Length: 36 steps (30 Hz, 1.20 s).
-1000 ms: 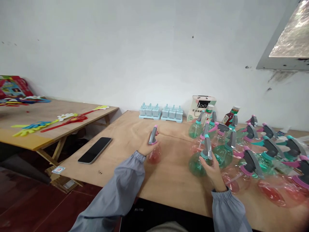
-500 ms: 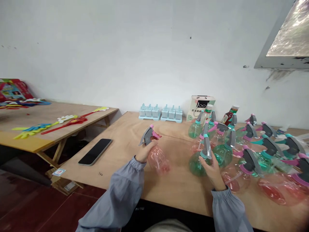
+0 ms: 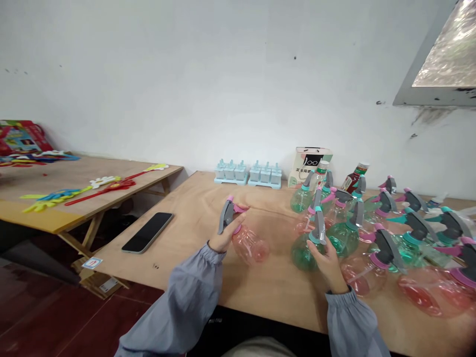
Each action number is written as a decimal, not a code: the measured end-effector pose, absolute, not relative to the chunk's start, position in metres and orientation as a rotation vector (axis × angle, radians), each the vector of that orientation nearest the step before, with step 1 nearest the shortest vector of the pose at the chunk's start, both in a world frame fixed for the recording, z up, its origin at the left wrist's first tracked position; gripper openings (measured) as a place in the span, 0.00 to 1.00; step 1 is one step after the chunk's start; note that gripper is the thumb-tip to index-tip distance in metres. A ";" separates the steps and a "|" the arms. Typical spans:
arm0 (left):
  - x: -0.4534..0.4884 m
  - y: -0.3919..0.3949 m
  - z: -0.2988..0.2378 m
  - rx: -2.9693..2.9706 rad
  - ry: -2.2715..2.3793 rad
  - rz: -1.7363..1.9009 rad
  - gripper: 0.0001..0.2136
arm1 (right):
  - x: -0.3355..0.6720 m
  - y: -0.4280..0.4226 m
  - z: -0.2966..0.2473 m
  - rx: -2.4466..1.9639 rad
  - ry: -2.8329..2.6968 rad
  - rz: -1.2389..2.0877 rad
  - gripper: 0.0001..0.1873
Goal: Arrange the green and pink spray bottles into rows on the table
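Note:
My left hand [image 3: 225,235] is closed round the neck of a pink spray bottle [image 3: 250,246] with a grey and pink trigger head. That bottle is tilted, its base pointing right and toward me. My right hand [image 3: 326,257] grips the neck of a green spray bottle [image 3: 304,253], which stands upright at the left edge of a group of bottles. Just right of this hand are another green spray bottle [image 3: 342,239] and a pink spray bottle [image 3: 362,275].
Several more pink and green spray bottles fill the table's right side. Two light-blue ice-pop moulds [image 3: 230,172] and a paper box [image 3: 308,166] stand near the wall. A phone [image 3: 148,233] lies on the left. Colourful hand-shaped pieces [image 3: 100,187] lie on another table.
The pink spray bottle in my left hand has turned, its base swinging slightly right and up. My right hand stays on the green spray bottle.

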<state>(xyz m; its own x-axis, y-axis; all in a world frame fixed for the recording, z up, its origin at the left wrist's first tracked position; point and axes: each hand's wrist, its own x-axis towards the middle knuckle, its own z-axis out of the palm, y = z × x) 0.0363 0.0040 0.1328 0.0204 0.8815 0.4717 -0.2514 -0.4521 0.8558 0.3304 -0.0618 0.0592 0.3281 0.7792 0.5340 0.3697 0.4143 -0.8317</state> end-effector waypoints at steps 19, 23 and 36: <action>0.045 -0.009 0.144 1.050 0.587 1.350 0.15 | 0.332 -0.061 0.057 -1.177 -1.273 0.407 0.23; 0.043 -0.004 0.144 1.077 0.589 1.366 0.16 | 0.332 -0.061 0.057 -1.179 -1.288 0.417 0.23; 0.042 -0.006 0.147 1.282 0.548 1.327 0.14 | 0.332 -0.061 0.057 -1.170 -1.284 0.403 0.24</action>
<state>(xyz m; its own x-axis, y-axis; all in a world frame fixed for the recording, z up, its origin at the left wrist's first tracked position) 0.0419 -0.0057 0.1468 0.2511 0.9020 0.3512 -0.3913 -0.2372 0.8891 0.3318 -0.0615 0.0575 0.3107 0.7929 0.5242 0.3509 0.4168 -0.8385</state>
